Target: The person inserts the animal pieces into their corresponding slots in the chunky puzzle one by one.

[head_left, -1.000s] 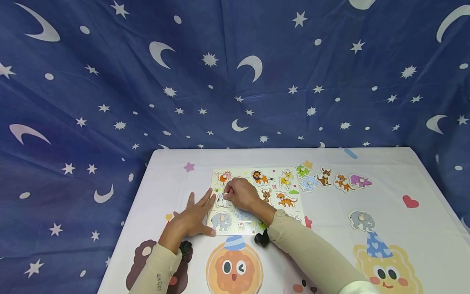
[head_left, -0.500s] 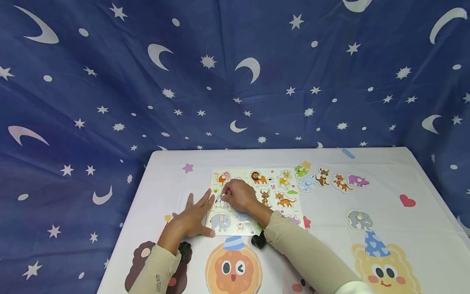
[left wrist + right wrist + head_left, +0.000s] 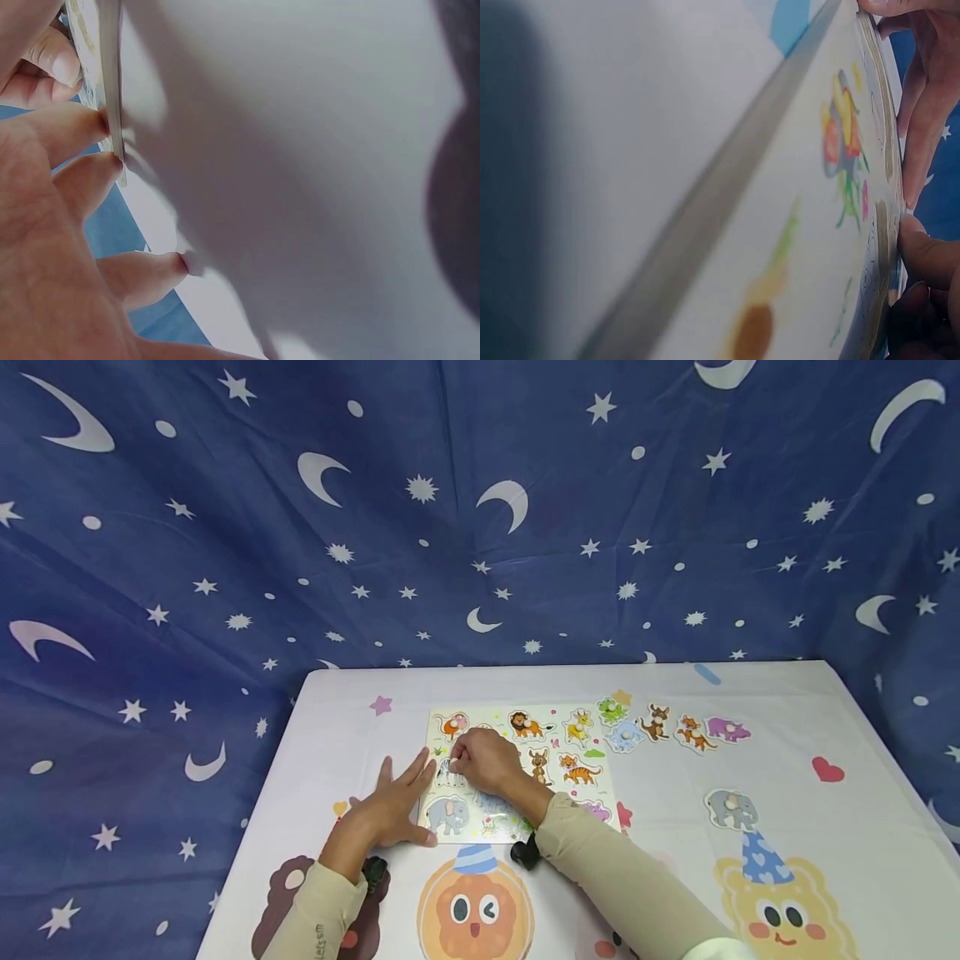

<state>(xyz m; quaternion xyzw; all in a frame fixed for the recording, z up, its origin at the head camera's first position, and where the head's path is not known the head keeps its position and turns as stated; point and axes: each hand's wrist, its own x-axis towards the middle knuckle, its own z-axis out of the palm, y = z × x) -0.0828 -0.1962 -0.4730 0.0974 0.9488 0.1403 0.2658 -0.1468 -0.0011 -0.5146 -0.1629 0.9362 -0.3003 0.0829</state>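
A flat puzzle board (image 3: 497,715) with animal pictures lies on the table. My right hand (image 3: 487,762) reaches over it and pinches a zebra puzzle piece (image 3: 447,774) at the board's left side, which lies at the zebra picture's place; whether it sits flush cannot be told. In the right wrist view, my right thumb (image 3: 934,255) is bent low over the board. My left hand (image 3: 390,812) is spread at the board's left edge. From the left wrist view, fingertips of my left hand (image 3: 82,180) touch the board's side (image 3: 112,82).
Loose animal pieces lie right of the board: a green frog-like one (image 3: 612,711), a light-blue one (image 3: 624,737), a kangaroo (image 3: 656,722), a fox-like one (image 3: 694,734) and a purple hippo (image 3: 727,729). A grey elephant piece (image 3: 731,809) lies apart, nearer the front. A starry blue curtain (image 3: 420,568) hangs behind.
The view has shifted slightly, so everything sits a little further left and lower. Both hands stay at their places on the board, with the right one still pinching the zebra piece.
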